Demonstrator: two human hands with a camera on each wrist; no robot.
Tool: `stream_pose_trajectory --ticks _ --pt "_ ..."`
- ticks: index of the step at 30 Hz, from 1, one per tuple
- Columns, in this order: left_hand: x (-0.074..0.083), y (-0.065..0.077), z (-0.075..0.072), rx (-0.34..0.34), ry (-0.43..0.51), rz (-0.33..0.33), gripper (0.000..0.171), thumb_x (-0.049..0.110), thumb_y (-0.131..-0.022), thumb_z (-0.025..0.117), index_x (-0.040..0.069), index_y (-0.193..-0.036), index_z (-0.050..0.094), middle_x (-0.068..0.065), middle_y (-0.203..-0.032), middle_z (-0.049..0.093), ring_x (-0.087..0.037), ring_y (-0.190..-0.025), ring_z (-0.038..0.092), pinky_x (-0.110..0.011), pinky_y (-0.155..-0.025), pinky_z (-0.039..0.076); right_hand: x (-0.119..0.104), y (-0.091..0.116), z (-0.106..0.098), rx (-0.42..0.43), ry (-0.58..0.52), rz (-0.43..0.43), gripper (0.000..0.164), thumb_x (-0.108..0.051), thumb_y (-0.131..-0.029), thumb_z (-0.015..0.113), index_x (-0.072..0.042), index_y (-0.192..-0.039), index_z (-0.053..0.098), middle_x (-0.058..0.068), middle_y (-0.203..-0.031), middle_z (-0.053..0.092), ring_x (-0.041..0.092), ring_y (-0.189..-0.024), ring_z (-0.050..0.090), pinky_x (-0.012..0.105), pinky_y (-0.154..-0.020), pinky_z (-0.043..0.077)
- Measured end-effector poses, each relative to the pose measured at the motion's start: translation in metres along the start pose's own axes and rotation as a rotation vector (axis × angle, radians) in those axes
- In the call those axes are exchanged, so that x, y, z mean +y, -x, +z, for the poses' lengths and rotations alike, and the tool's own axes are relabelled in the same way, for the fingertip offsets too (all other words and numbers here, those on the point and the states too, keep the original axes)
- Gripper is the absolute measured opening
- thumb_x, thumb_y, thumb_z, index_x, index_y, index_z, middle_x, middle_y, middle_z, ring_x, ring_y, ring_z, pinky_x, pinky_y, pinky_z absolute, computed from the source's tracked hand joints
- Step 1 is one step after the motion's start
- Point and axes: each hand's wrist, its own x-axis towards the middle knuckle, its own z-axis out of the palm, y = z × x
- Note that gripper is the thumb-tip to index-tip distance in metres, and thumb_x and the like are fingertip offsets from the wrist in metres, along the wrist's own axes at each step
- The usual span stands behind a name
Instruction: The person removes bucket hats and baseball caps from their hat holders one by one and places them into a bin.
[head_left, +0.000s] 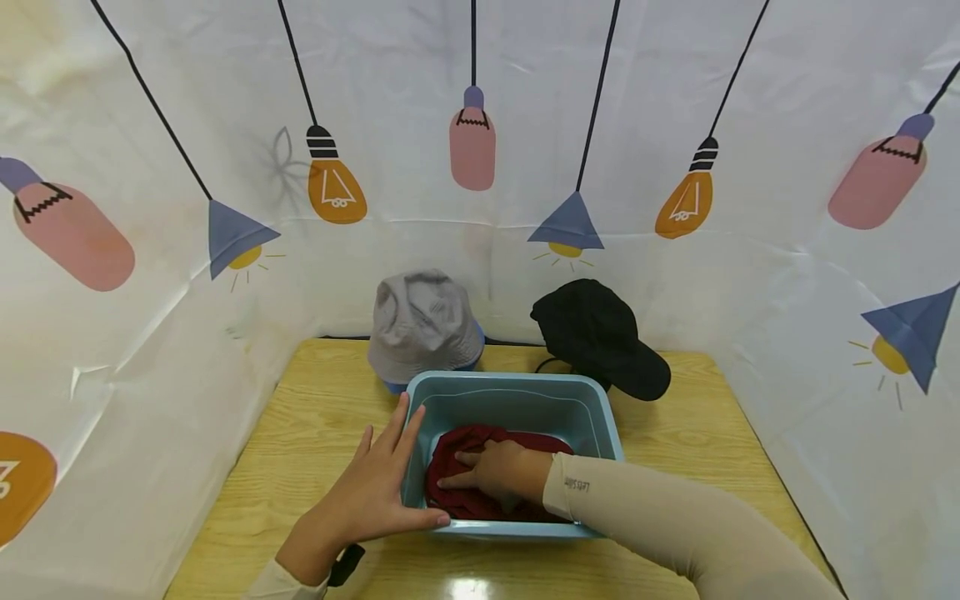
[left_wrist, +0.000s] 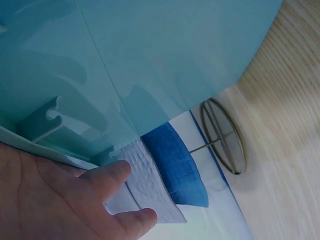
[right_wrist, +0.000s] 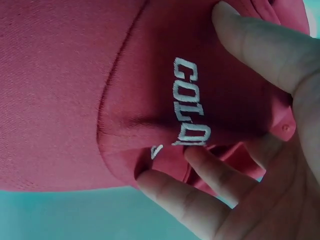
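Note:
A red cap [head_left: 457,446] with white embroidered letters [right_wrist: 190,102] lies inside a light blue plastic basin [head_left: 517,404]. My right hand [head_left: 498,468] reaches into the basin from the right. Its spread thumb and fingers press on the cap's crown, and the cloth creases by the fingertips in the right wrist view. At the basin's near left corner is my left hand [head_left: 382,492], thumb along the front rim and straight fingers against the left side. The left wrist view shows its palm beside the rim and the basin's outer wall [left_wrist: 175,60].
Behind the basin on the wooden table [head_left: 300,442] sit a grey bucket hat [head_left: 423,325] with a blue underside and a black baseball cap [head_left: 596,333]. An oval metal-framed piece [left_wrist: 222,135] stands near the grey hat. White printed sheeting [head_left: 420,100] surrounds the table.

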Motion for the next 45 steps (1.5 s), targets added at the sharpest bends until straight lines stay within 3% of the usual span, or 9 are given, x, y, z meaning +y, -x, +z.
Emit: stream_pose_trajectory --ticks 7,12,18,22,26,31,39,45 --pt "-0.001 -0.002 0.001 -0.007 -0.002 -0.005 0.134 0.090 -0.071 0.066 0.029 -0.168 -0.004 -0.009 -0.176 -0.005 -0.036 -0.155 0.029 -0.078 -0.116 0.017 -0.001 0.002 -0.001 -0.007 0.022 0.030 0.114 -0.045 -0.077 0.091 -0.068 -0.155 0.011 -0.017 -0.169 0.028 0.025 -0.134 0.054 0.038 -0.076 0.063" --pt "0.000 -0.001 0.000 0.000 -0.008 -0.001 0.135 0.089 -0.070 0.068 0.028 -0.168 -0.003 -0.010 -0.176 -0.004 -0.037 -0.155 0.030 -0.078 -0.116 0.018 0.001 0.004 -0.005 0.018 0.008 -0.009 0.112 -0.045 -0.076 0.092 -0.066 -0.155 0.016 -0.016 -0.167 0.033 0.023 -0.127 0.058 0.040 -0.082 0.063" --pt "0.001 -0.002 -0.001 0.012 -0.025 0.009 0.136 0.089 -0.070 0.068 0.026 -0.168 -0.002 -0.011 -0.176 -0.002 -0.035 -0.156 0.028 -0.078 -0.115 0.020 0.005 0.005 -0.009 0.012 -0.049 -0.027 0.113 -0.043 -0.076 0.093 -0.066 -0.155 0.016 -0.013 -0.166 0.035 0.024 -0.133 0.057 0.045 -0.089 0.061" --pt "0.002 -0.002 -0.001 0.011 -0.030 0.014 0.136 0.091 -0.070 0.066 0.025 -0.168 -0.002 -0.011 -0.176 -0.001 -0.034 -0.157 0.027 -0.078 -0.115 0.020 0.008 0.009 -0.010 0.032 -0.053 -0.030 0.112 -0.042 -0.077 0.092 -0.067 -0.155 0.015 -0.013 -0.166 0.035 0.020 -0.123 0.064 0.044 -0.089 0.061" --pt "0.002 -0.001 0.000 0.012 -0.039 0.014 0.136 0.092 -0.070 0.064 0.025 -0.168 -0.001 -0.011 -0.176 -0.002 -0.035 -0.157 0.027 -0.078 -0.115 0.020 0.013 0.019 -0.015 0.076 -0.059 -0.052 0.109 -0.042 -0.079 0.090 -0.066 -0.156 0.015 -0.012 -0.167 0.034 0.016 -0.106 0.067 0.036 -0.080 0.061" --pt "0.001 -0.001 0.000 0.015 -0.032 0.013 0.135 0.091 -0.070 0.064 0.025 -0.168 -0.002 -0.011 -0.176 -0.003 -0.035 -0.157 0.026 -0.079 -0.115 0.019 0.024 0.036 -0.026 0.133 -0.094 -0.086 0.107 -0.042 -0.080 0.090 -0.063 -0.157 0.019 -0.011 -0.168 0.033 0.013 -0.100 0.066 0.028 -0.067 0.057" --pt "0.001 -0.001 0.000 0.012 -0.034 0.002 0.135 0.089 -0.070 0.068 0.027 -0.168 -0.002 -0.009 -0.176 -0.003 -0.035 -0.157 0.026 -0.079 -0.115 0.018 0.032 0.054 -0.031 0.206 -0.096 -0.120 0.102 -0.042 -0.082 0.088 -0.059 -0.158 0.021 -0.009 -0.168 0.034 0.014 -0.099 0.063 0.028 -0.068 0.056" --pt "0.002 0.000 0.000 0.011 -0.042 -0.004 0.135 0.093 -0.069 0.064 0.026 -0.168 -0.001 -0.009 -0.176 -0.003 -0.035 -0.157 0.025 -0.079 -0.115 0.019 0.035 0.066 -0.036 0.254 -0.110 -0.123 0.102 -0.045 -0.085 0.085 -0.055 -0.161 0.019 -0.008 -0.168 0.034 0.017 -0.108 0.063 0.031 -0.073 0.059"
